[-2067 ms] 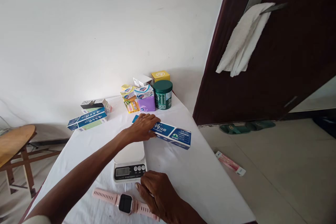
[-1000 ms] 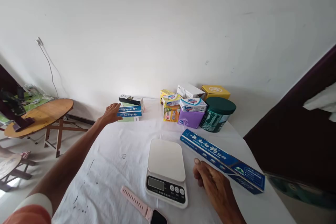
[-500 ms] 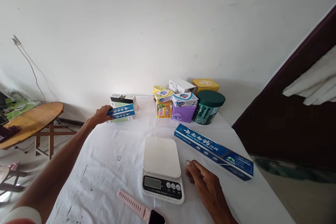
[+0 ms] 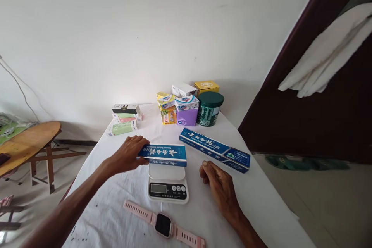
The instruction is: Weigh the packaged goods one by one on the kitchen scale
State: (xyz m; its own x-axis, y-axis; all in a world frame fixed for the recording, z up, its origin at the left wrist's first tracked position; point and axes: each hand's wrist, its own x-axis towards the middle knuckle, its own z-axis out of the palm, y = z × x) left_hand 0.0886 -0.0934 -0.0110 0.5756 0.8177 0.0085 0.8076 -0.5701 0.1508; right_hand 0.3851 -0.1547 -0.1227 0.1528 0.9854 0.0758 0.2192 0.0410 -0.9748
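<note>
My left hand (image 4: 131,153) grips one end of a blue toothpaste box (image 4: 167,152), which hangs level over the white weighing plate of a kitchen scale (image 4: 168,193). It hides the back of the plate; I cannot tell whether it touches. The scale's display shows no readable digits. My right hand (image 4: 218,182) lies on the cloth right of the scale, fingers curled in with nothing visible in them. Just beyond it, a second blue toothpaste box (image 4: 214,149) lies slantwise. A pink-strapped smartwatch (image 4: 163,224) lies in front of the scale.
Soap boxes (image 4: 186,103), a purple box (image 4: 186,117), a yellow box (image 4: 207,86) and a dark green tub (image 4: 209,109) cluster at the back. A green box (image 4: 122,127) and a black-topped box (image 4: 126,109) stand back left. The white cloth (image 4: 101,193) covers the table.
My left hand has carried the toothpaste box from the back-left boxes rightward and nearer, over the scale. The green box there is now uncovered. My right hand stays beside the scale; the view has shifted.
</note>
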